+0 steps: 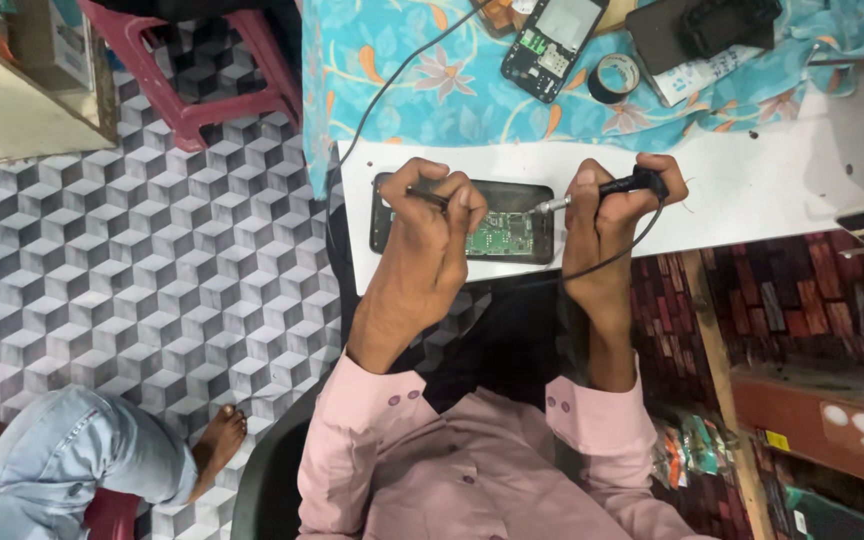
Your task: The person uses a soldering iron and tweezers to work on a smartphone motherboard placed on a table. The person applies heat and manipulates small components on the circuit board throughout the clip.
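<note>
On the white worktop (pixel 752 190), above cube-patterned floor (pixel 152 260), lies an opened phone (pixel 507 235).

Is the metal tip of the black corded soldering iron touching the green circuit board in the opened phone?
Cannot tell. In the head view, the soldering iron's tip sits at the green circuit board edge; contact unclear.

The opened black smartphone (pixel 472 222) lies flat on the white desk (pixel 752 180), long side across, back cover off, its green circuit board (pixel 500 236) bare near the middle. A slim black soldering iron (pixel 602 190) with a silver tip points at that board, its black cord (pixel 622 255) looping below. Thin dark tweezers (pixel 428 196) reach in from the other side.
</note>
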